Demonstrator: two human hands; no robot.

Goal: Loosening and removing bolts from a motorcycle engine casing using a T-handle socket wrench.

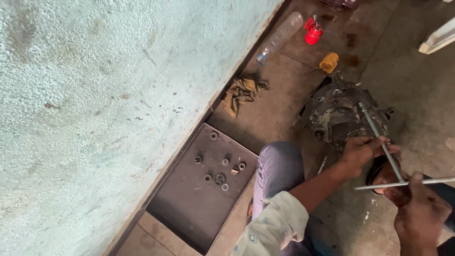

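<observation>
Left grip (362,150) clamped on T-wrench (381,142) shaft | right grip (419,208) clamped on crossbar | engine (339,114) ahead

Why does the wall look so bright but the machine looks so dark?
Head view: daylight washes the pale wall; the greasy motor housing sits in dim shade, details murky. The right hand on the T-handle wrench is dark and slightly blurred.

Engine block (341,114): cast metal, matt, rough w/ black greasy grime. T-handle wrench (379,137) on it: bare steel, smooth, dull shine. Left of block: crumpled cloth rag (241,92), stained. Above block: clear glossy plastic bottle (279,35), glossy red oil can (313,31). Lower left of block: matt metal tray (189,204). Wall (95,95): rough plaster.
</observation>
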